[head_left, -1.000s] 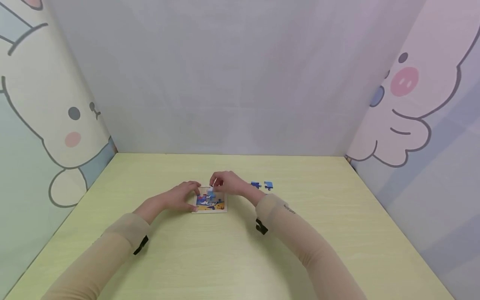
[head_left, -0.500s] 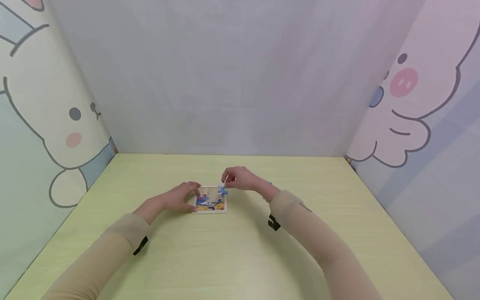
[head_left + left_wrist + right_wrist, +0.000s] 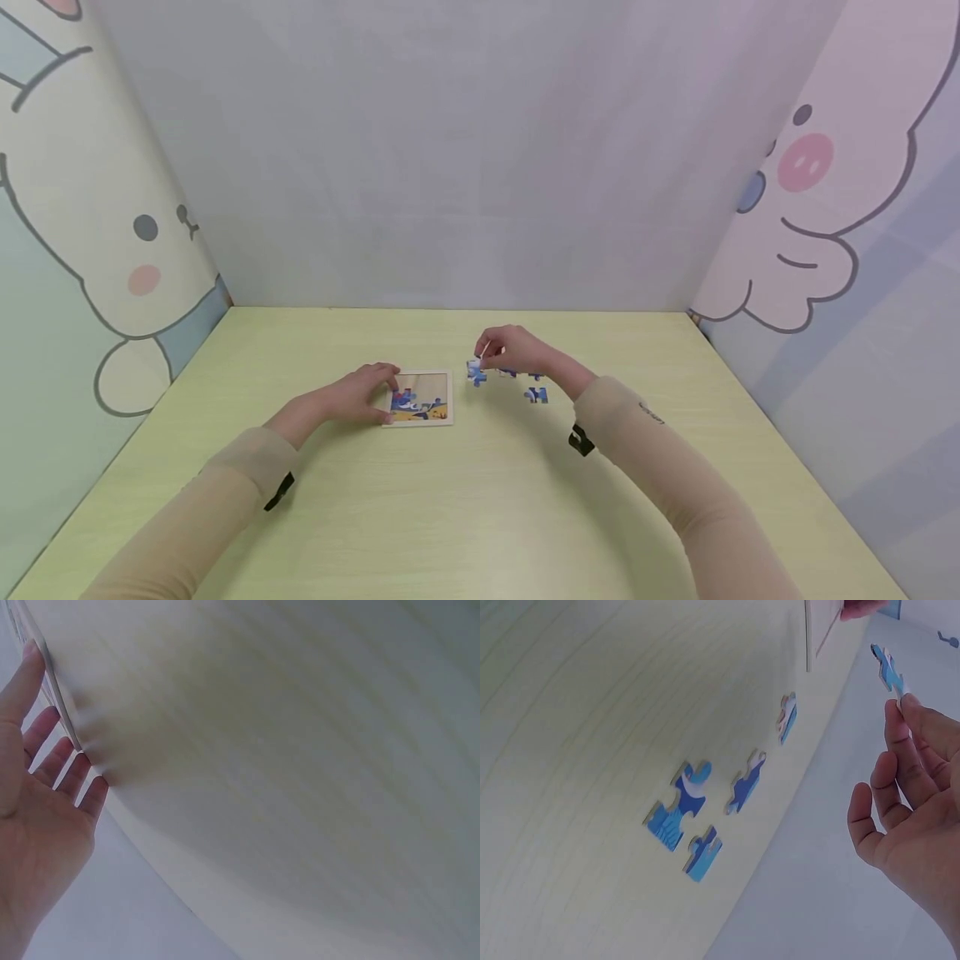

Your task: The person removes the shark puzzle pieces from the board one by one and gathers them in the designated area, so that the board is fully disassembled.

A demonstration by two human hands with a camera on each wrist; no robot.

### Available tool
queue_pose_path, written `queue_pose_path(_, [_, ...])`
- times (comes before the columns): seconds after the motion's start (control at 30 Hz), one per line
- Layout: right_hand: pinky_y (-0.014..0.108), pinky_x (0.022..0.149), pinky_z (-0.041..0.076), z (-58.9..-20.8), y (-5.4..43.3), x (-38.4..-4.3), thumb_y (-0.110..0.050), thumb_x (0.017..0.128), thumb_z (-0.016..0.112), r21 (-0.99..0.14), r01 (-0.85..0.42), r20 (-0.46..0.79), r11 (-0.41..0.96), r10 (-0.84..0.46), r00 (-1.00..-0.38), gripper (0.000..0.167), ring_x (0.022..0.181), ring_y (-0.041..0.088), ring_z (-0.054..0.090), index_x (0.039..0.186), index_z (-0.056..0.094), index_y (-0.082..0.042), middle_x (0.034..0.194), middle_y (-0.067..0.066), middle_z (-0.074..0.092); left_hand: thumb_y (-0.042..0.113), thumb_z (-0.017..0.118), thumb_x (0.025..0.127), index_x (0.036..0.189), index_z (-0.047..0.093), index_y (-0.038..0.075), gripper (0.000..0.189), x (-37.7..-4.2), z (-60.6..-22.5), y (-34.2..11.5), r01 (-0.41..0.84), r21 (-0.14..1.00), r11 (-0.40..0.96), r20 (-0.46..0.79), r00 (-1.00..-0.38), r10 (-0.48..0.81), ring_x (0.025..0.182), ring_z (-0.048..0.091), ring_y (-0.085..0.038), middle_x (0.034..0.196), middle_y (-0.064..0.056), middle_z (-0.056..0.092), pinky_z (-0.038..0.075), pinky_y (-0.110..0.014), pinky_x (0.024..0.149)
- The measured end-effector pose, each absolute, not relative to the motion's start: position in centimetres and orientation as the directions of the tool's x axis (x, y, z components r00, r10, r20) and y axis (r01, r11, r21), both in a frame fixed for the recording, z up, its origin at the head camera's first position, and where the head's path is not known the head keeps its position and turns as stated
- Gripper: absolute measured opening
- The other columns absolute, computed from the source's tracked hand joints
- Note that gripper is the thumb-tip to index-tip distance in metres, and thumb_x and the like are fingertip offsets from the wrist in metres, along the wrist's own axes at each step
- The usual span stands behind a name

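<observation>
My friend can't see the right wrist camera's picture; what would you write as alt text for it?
A right hand pinches a blue-and-white puzzle piece, held up off a pale wood-grained table. More loose puzzle pieces lie on the table, and part of a puzzle frame shows at the top edge beside the left hand.
</observation>
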State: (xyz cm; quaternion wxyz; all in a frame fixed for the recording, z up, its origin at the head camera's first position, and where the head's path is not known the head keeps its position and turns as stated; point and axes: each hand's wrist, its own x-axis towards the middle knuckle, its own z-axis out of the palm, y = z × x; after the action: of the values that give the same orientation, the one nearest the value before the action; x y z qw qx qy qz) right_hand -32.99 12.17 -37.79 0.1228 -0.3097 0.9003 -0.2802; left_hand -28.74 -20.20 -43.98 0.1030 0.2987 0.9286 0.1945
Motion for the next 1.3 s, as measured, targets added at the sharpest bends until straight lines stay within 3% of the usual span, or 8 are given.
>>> queue_pose_path(0.27, [0.027, 0.071, 0.051, -38.4, 14.5, -33.0, -0.015, 0.088, 0.067, -0.602, -0.463, -0.076, 0.65, -0.625, -0.777, 0.019, 0.081, 0.012, 0.064, 0.104, 0.064, -0.006, 0.086, -0.002, 0.069, 0.038, 0.074, 0.08, 0.116, 0.055, 0.015, 0.046, -28.8, -44.1, -20.3, 0.517, 0.417, 0.748, -0.071, -0.801, 0.594, 0.138, 0.026, -0.041, 0.148, -0.016, 0.035, 0.021, -0.059, 0.111])
queue_pose_path(0.8, [0.027, 0.071, 0.049, -41.6, 17.4, -33.7, -0.019, 0.087, 0.069, -0.601, -0.429, -0.127, 0.674, -0.611, -0.782, 0.01, 0.077, 0.012, 0.058, 0.096, 0.065, -0.018, 0.086, -0.004, 0.065, 0.037, 0.073, 0.081, 0.116, 0.055, 0.014, 0.046, -28.7, -44.0, -20.3, 0.517, 0.425, 0.743, -0.073, -0.799, 0.597, 0.137, 0.027, -0.042, 0.148, -0.018, 0.034, 0.021, -0.059, 0.111])
queue_pose_path(1.3, [0.025, 0.068, 0.046, -42.7, 17.1, -34.0, -0.017, 0.087, 0.069, -0.579, -0.418, -0.153, 0.701, -0.596, -0.788, 0.009, 0.073, 0.011, 0.053, 0.096, 0.068, -0.015, 0.084, -0.004, 0.064, 0.034, 0.074, 0.081, 0.116, 0.054, 0.015, 0.045, -28.4, -43.7, -20.2, 0.495, 0.436, 0.751, -0.083, -0.809, 0.581, 0.137, 0.027, -0.042, 0.148, -0.017, 0.034, 0.021, -0.059, 0.111])
